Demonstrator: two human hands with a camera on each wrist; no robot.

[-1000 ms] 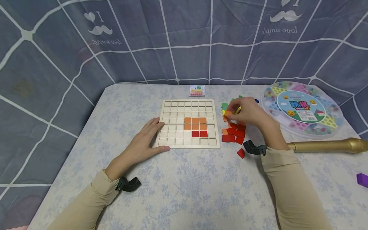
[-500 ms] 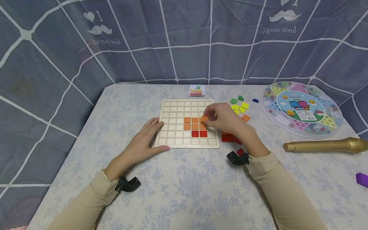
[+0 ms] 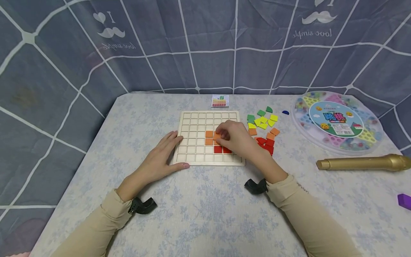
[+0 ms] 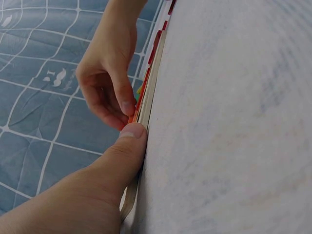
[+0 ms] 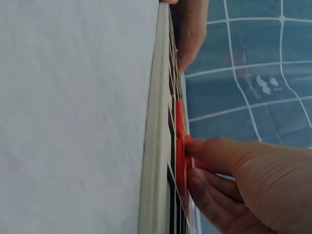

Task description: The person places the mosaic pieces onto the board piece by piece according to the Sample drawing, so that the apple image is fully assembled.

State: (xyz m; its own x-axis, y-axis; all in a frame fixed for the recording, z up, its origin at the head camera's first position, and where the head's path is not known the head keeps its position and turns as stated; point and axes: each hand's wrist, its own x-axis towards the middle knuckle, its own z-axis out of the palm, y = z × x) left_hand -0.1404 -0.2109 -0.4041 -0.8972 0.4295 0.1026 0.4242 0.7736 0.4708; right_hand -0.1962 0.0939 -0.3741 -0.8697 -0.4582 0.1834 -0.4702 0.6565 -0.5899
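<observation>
A pale wooden grid board (image 3: pixel 191 157) lies on the table, with orange square tiles (image 3: pixel 209 141) and red square tiles (image 3: pixel 218 149) set in some of its cells. My right hand (image 3: pixel 240 141) is over the board's middle, pinching an orange square tile (image 3: pixel 217 136) between thumb and fingers. In the right wrist view the pinched orange tile (image 5: pixel 188 141) shows close beside the red ones. Spread along the board's left side, my left hand (image 3: pixel 157 153) touches its edge with fingers straight and thumb at the lower left corner. The right hand hides several cells.
Right of the board lie loose red tiles (image 3: pixel 269 143), orange, yellow tiles (image 3: pixel 263 120) and green ones. A small pattern card (image 3: pixel 220 101) is behind the board. Farther right are a round game box (image 3: pixel 337 121), a gold stick (image 3: pixel 363 163) and a purple block (image 3: pixel 405 201).
My right hand has gone from the loose tiles at the right to the board, carrying an orange tile leftward to its middle. The left hand has stayed at the board's edge.
</observation>
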